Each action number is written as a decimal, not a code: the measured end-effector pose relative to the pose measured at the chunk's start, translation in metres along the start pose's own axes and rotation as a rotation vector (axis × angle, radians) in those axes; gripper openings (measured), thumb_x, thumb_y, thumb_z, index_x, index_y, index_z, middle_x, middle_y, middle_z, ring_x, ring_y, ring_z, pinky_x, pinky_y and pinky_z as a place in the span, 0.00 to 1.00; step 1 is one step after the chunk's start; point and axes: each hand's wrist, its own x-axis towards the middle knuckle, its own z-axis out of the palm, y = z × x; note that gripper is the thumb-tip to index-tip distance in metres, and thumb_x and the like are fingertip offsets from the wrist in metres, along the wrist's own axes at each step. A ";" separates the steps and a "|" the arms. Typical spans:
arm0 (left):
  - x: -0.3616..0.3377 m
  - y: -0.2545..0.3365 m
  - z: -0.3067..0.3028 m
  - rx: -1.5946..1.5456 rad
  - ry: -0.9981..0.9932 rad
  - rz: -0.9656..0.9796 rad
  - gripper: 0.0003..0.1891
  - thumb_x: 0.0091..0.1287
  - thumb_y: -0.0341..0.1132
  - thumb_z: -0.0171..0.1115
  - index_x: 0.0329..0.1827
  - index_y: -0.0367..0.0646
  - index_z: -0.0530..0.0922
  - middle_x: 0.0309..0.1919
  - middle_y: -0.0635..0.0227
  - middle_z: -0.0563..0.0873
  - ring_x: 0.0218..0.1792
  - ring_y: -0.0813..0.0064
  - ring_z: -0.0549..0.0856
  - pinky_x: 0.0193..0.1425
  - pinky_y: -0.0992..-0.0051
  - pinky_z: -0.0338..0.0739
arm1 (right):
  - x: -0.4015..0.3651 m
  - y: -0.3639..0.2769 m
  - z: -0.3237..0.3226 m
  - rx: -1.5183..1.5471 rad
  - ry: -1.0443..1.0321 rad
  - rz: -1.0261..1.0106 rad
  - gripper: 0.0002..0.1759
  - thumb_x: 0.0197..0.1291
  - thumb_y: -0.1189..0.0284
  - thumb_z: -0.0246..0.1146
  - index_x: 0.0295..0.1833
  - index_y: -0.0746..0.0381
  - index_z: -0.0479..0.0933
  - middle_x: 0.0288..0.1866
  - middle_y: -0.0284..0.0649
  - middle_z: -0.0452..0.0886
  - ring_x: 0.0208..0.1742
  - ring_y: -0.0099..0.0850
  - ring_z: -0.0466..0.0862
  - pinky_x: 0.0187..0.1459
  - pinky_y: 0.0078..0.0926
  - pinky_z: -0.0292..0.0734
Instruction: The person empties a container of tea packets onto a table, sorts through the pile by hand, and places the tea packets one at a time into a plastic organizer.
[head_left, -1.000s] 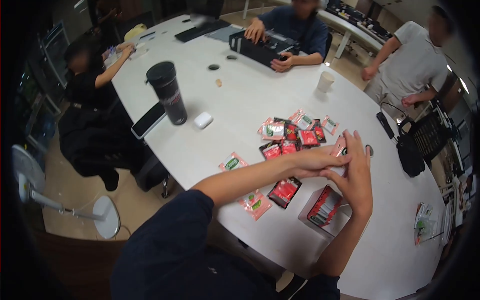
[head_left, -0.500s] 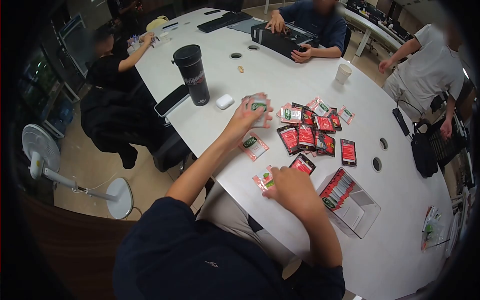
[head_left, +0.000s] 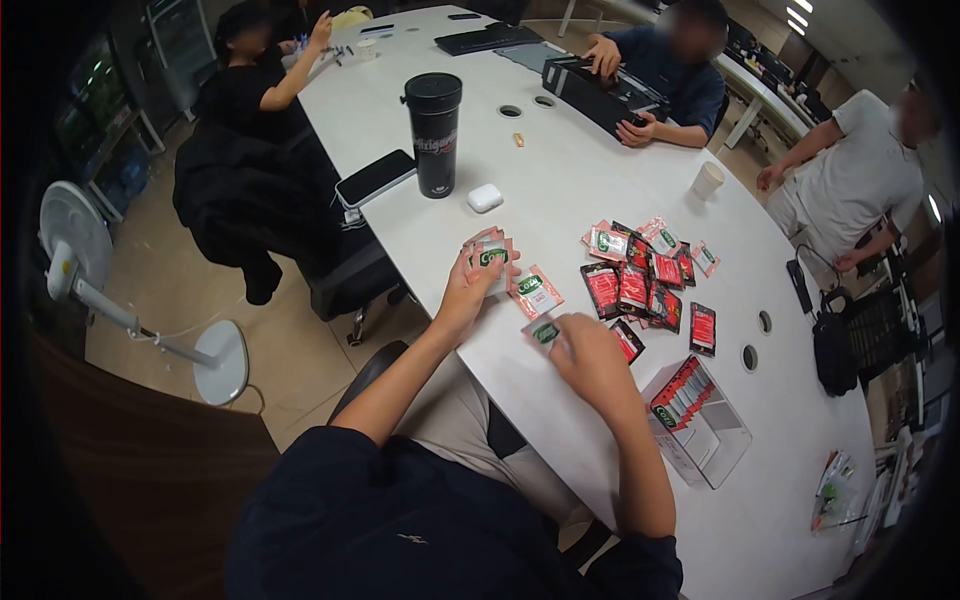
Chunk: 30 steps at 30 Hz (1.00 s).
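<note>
My left hand (head_left: 470,292) is closed around several pink-and-white sachets with green labels (head_left: 491,258), held above the table's near edge. A similar sachet (head_left: 537,293) lies flat on the table just right of it. Between the fingers of my right hand (head_left: 592,362) is another sachet (head_left: 542,332), tilted and partly blurred. Beside that hand rests a red-and-black packet (head_left: 628,342), partly covered by the fingers. A loose pile of red-and-black packets (head_left: 634,288) mixed with pink sachets lies farther back. The clear box (head_left: 722,455), right of my right hand, holds a row of upright packets.
A black tumbler (head_left: 434,140), a phone (head_left: 376,178) and a white earbud case (head_left: 485,198) stand at the left edge. One paper cup (head_left: 707,181) is behind the pile. Across the table (head_left: 560,210), a person handles a black device (head_left: 605,95); others are left and right.
My left hand has drawn back toward me with its sachets, their labels now facing up. The right hand's sachet has turned and come nearer the flat one. The whole view has shifted slightly.
</note>
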 end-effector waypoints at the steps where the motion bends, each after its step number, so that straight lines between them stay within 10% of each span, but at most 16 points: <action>1: 0.001 0.000 -0.001 -0.019 0.000 0.000 0.28 0.77 0.37 0.56 0.76 0.41 0.58 0.58 0.56 0.80 0.52 0.69 0.84 0.56 0.67 0.83 | 0.005 0.002 -0.002 0.163 0.140 -0.030 0.15 0.56 0.74 0.62 0.49 0.70 0.78 0.35 0.52 0.83 0.31 0.53 0.83 0.38 0.44 0.79; 9: 0.001 -0.004 -0.003 -0.038 0.057 0.034 0.27 0.77 0.37 0.56 0.75 0.44 0.59 0.58 0.58 0.79 0.52 0.70 0.83 0.56 0.67 0.83 | 0.051 0.020 0.047 -0.029 0.178 0.128 0.32 0.51 0.67 0.72 0.62 0.66 0.76 0.52 0.54 0.82 0.55 0.48 0.81 0.57 0.43 0.76; 23: -0.010 -0.013 0.016 -0.001 0.058 0.124 0.32 0.78 0.44 0.55 0.80 0.49 0.53 0.70 0.61 0.70 0.61 0.72 0.77 0.66 0.70 0.75 | 0.036 0.037 0.059 0.912 0.425 0.102 0.21 0.59 0.74 0.65 0.58 0.66 0.77 0.47 0.49 0.79 0.49 0.41 0.80 0.50 0.35 0.77; 30: -0.010 -0.022 0.075 -0.006 -0.200 -0.065 0.34 0.77 0.45 0.57 0.80 0.47 0.53 0.75 0.62 0.64 0.71 0.67 0.72 0.71 0.64 0.72 | 0.008 0.011 0.015 0.562 0.698 0.183 0.17 0.58 0.76 0.66 0.54 0.65 0.78 0.39 0.44 0.80 0.41 0.38 0.81 0.47 0.33 0.76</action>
